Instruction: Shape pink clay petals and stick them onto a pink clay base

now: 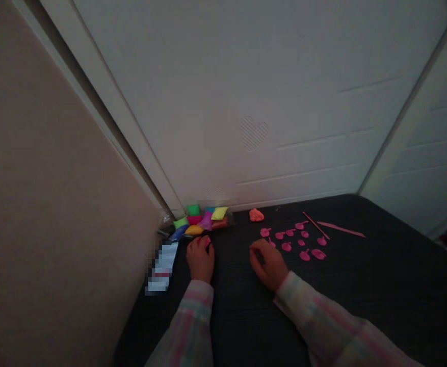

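My left hand (201, 260) rests on the dark table with its fingers bent round a small lump of pink clay (208, 241), part of which shows by the fingertips. To its right, my right hand (269, 265) is curled, thumb and forefinger brought together; whatever may be between them is hidden. Beyond the right hand lie several flat pink clay pieces (286, 246), roundish, most with a short stem. One of them is partly covered by that hand. A lump of orange clay (256, 215) sits farther back.
Colourful clay packets (194, 230) are heaped at the back left against the white panel (215, 127). A phone-like object with a blurred screen (163, 267) lies left of my left hand. A thin pink stick (315, 225) and a flat pink modelling tool (341, 229) lie at the back right.
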Available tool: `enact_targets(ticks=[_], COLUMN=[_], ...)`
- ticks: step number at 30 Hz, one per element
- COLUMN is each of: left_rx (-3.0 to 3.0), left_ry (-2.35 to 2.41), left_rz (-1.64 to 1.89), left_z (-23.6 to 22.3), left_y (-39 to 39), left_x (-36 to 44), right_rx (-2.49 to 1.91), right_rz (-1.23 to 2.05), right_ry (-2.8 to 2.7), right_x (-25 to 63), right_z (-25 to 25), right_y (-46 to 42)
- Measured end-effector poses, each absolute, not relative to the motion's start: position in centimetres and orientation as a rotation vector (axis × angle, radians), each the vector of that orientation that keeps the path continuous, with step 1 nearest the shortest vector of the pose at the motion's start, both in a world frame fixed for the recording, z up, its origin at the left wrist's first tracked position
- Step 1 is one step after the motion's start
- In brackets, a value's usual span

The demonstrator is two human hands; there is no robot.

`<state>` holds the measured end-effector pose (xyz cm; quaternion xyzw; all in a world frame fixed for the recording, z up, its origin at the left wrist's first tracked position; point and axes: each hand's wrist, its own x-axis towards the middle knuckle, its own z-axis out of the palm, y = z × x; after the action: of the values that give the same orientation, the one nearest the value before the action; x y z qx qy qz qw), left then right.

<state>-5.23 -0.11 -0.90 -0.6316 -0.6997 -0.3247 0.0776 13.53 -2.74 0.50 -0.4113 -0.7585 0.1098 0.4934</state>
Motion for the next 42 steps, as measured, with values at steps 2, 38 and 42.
enact_targets(ticks=[2, 38, 42], left_rx=[-1.960, -2.431, -2.452], left_ry=[-2.062, -2.413, -2.443], left_rz=[-1.104, -2.615, -2.570], left_z=[-1.1, -0.1, -0.2], left_y=[-0.1, -1.1, -1.2], left_x=[-5.9, -1.6, -1.5], right_rx=[-1.000, -1.091, -1.085], right_rz=[0.284, 0.795, 0.865], right_ry=[-1.858, -1.917, -1.893], right_x=[13.5, 12.7, 12.6], right_z=[0.5, 0.1, 0.2], right_y=[-2.7, -2.4, -2.5])
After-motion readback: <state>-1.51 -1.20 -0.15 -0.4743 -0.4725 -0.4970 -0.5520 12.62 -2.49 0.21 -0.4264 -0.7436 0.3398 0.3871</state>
